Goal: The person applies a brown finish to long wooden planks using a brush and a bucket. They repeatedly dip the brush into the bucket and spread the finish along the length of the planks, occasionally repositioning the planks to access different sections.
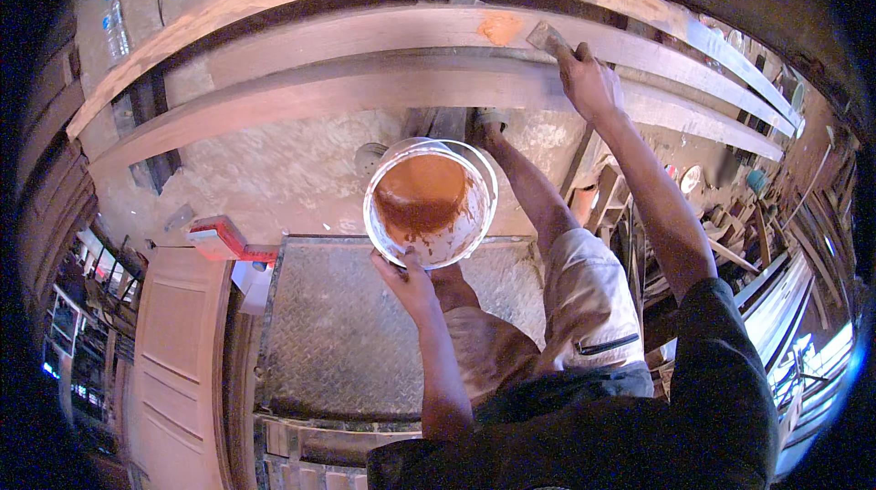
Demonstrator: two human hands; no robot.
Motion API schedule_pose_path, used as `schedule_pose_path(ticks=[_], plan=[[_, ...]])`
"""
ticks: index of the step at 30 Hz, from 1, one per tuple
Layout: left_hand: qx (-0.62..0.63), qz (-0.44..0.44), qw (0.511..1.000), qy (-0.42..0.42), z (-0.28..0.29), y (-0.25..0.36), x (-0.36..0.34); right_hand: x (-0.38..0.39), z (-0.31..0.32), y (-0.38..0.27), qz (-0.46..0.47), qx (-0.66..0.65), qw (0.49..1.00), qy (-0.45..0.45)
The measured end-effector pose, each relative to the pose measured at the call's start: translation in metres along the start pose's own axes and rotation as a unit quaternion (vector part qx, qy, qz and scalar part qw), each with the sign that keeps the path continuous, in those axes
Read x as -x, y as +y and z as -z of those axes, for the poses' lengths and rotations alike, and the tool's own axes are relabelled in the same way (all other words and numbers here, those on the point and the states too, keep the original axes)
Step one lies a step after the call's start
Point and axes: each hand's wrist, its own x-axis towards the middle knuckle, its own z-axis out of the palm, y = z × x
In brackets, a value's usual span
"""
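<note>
Bucket [456, 230] of orange paste [420, 191] is held by the left hand [409, 284]; at its two o'clock, the right hand [589, 85] clasps a scraper [547, 38].

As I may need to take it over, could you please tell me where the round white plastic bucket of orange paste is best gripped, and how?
Probably by its thin white handle, coming from the far right: it arcs beyond the bucket's rim there, clear of the left grip at the near edge.
</note>
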Motion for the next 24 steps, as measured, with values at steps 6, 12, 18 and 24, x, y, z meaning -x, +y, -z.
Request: schedule_pose_path(ticks=[6,12,18,24], plan=[[0.051,0.044,0.997,-0.025,-0.002,0.009,0.008,-0.014,0.032,-0.066,0.195,0.121,0.973,0.022],[0.025,-0.024,0.999,-0.030,0.004,-0.012,0.000,-0.058,0.020,-0.075,0.213,0.206,0.955,-0.031],[0.045,0.032,0.998,-0.009,0.000,-0.002,0.002,-0.045,0.027,-0.026,0.214,0.271,0.937,-0.053],[0.043,0.006,0.999,0.024,0.005,-0.011,-0.001,-0.030,0.022,0.036,0.100,0.097,0.989,-0.040]])
